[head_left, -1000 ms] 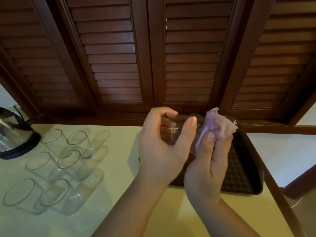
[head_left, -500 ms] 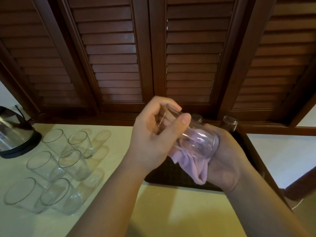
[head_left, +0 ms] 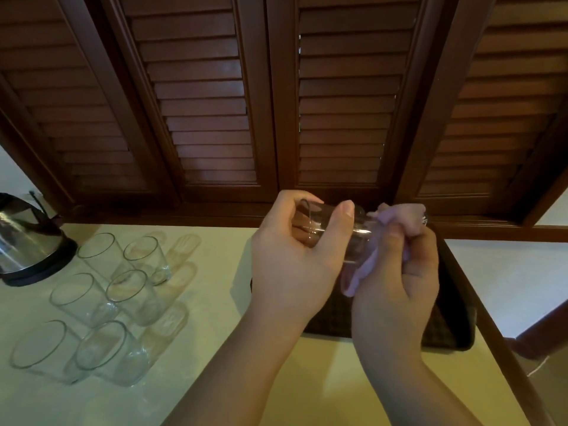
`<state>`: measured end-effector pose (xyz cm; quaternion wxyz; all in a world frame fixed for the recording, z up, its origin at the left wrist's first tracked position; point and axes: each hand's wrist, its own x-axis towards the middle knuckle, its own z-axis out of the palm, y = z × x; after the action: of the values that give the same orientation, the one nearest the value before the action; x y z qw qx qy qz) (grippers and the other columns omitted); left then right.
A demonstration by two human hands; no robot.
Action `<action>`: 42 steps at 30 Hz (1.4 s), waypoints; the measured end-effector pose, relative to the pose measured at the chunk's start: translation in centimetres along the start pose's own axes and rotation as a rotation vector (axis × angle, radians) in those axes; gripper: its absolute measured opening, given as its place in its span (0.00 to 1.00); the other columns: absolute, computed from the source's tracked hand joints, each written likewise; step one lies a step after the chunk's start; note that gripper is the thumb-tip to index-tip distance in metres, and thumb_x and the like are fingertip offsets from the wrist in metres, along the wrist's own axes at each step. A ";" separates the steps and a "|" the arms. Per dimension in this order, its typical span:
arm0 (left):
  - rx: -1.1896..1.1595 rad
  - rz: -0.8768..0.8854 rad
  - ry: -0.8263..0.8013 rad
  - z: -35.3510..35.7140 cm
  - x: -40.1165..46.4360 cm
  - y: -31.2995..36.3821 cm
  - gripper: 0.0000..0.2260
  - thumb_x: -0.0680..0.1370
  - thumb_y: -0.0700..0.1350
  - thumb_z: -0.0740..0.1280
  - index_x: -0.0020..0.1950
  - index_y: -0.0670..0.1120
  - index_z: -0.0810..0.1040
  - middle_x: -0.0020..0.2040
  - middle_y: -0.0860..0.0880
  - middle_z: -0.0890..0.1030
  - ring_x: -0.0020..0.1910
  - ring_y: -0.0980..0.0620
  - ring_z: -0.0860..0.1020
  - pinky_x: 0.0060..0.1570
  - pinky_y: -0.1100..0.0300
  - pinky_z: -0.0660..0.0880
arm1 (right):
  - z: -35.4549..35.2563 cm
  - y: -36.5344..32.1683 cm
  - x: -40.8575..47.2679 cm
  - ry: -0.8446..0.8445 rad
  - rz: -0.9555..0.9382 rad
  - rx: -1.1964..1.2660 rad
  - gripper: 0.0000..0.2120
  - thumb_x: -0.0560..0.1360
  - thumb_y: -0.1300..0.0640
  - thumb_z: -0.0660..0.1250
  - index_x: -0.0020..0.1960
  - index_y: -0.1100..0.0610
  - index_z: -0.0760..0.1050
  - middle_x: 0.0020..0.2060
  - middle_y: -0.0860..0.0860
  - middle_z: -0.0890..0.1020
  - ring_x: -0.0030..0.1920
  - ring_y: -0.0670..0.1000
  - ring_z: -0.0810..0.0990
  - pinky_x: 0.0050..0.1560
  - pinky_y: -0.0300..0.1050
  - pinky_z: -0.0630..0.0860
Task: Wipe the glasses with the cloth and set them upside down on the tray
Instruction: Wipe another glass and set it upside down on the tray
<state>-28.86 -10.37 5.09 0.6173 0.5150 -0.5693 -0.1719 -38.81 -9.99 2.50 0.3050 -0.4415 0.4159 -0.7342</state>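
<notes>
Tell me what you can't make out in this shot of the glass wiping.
- Tray, head view: the hands cover most of it, so whether any wiped glasses stand on it cannot be told.
- Held glass: the left hand wraps its base and the pink cloth in the right hand hides its mouth.
- Kettle: cut off by the left edge.
- Glasses on the counter: smears or drops too faint to judge.
</notes>
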 end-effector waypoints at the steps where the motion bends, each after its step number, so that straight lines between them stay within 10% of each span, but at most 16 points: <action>1: 0.034 0.004 -0.031 -0.3 0.4 0.0 0.11 0.80 0.56 0.75 0.56 0.52 0.82 0.43 0.58 0.85 0.46 0.62 0.85 0.42 0.72 0.77 | -0.4 0.3 0.2 -0.075 -0.143 -0.116 0.07 0.87 0.52 0.61 0.57 0.49 0.78 0.46 0.49 0.81 0.49 0.52 0.83 0.50 0.47 0.78; 6: 0.059 -0.049 -0.135 -2.4 2.3 -1.4 0.12 0.79 0.58 0.74 0.56 0.51 0.84 0.44 0.54 0.86 0.45 0.55 0.85 0.43 0.67 0.80 | -0.3 -0.3 1.7 -0.346 -0.384 -0.470 0.08 0.87 0.55 0.60 0.50 0.50 0.74 0.38 0.37 0.72 0.39 0.39 0.75 0.43 0.28 0.69; 10: -0.186 -0.224 -0.149 -3.9 2.7 -1.6 0.27 0.71 0.59 0.82 0.65 0.50 0.82 0.41 0.57 0.86 0.43 0.58 0.86 0.42 0.64 0.82 | -0.4 -1.6 3.3 -0.522 0.417 -0.057 0.12 0.87 0.52 0.62 0.55 0.55 0.82 0.46 0.47 0.87 0.47 0.46 0.87 0.46 0.40 0.83; 15: -0.729 -0.678 -0.064 -3.0 2.1 -1.7 0.32 0.66 0.59 0.87 0.59 0.40 0.82 0.44 0.46 0.88 0.38 0.53 0.86 0.42 0.58 0.83 | 0.0 -3.1 1.8 -0.439 0.928 0.681 0.19 0.86 0.49 0.59 0.58 0.61 0.82 0.56 0.60 0.86 0.59 0.60 0.86 0.62 0.59 0.79; 20: -0.704 -0.788 -0.043 -3.3 0.9 -3.0 0.34 0.59 0.63 0.79 0.56 0.42 0.84 0.48 0.45 0.90 0.46 0.50 0.88 0.50 0.54 0.86 | 0.7 -3.4 0.7 -0.297 1.011 0.578 0.24 0.87 0.48 0.57 0.69 0.65 0.79 0.60 0.63 0.86 0.61 0.61 0.86 0.67 0.59 0.78; 28: -0.759 -0.716 -0.011 -5.8 2.4 -4.5 0.35 0.62 0.59 0.87 0.65 0.50 0.83 0.54 0.48 0.88 0.52 0.53 0.86 0.55 0.54 0.82 | 0.2 -0.8 0.5 0.031 1.135 0.579 0.15 0.86 0.54 0.52 0.46 0.60 0.71 0.50 0.64 0.78 0.52 0.58 0.83 0.52 0.52 0.81; 32: -0.728 -0.818 -0.076 -7.0 2.5 -4.3 0.36 0.63 0.66 0.79 0.65 0.47 0.85 0.59 0.48 0.90 0.58 0.49 0.88 0.60 0.48 0.83 | 1.0 -0.9 0.2 0.100 0.998 0.560 0.13 0.86 0.63 0.56 0.56 0.70 0.76 0.56 0.67 0.83 0.59 0.58 0.85 0.48 0.44 0.85; 36: -0.801 -0.909 -0.175 -7.2 2.0 -4.3 0.40 0.67 0.70 0.76 0.68 0.43 0.84 0.54 0.45 0.90 0.50 0.49 0.89 0.54 0.52 0.83 | 4.3 -2.0 -1.7 0.081 0.494 0.423 0.10 0.86 0.59 0.64 0.66 0.55 0.76 0.54 0.52 0.85 0.58 0.54 0.86 0.55 0.48 0.85; 39: -0.835 -0.903 -0.309 -7.2 1.5 -4.1 0.35 0.76 0.69 0.72 0.70 0.42 0.84 0.63 0.36 0.87 0.65 0.39 0.87 0.66 0.46 0.83 | 6.3 -2.6 -2.9 -0.189 0.133 0.065 0.10 0.87 0.52 0.63 0.59 0.38 0.80 0.55 0.46 0.85 0.59 0.52 0.85 0.55 0.53 0.84; 42: -0.865 -0.803 -0.358 -7.7 1.7 -4.4 0.33 0.78 0.70 0.69 0.71 0.47 0.85 0.69 0.38 0.85 0.72 0.40 0.82 0.78 0.39 0.73 | 6.1 -1.3 -4.3 -0.497 -0.154 -0.247 0.19 0.86 0.49 0.57 0.72 0.35 0.75 0.78 0.45 0.72 0.81 0.53 0.66 0.76 0.64 0.69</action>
<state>-19.93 -10.19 3.68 0.5522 0.3550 -0.3045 -0.6901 -31.62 -7.94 3.53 0.2849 -0.6721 0.3797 -0.5684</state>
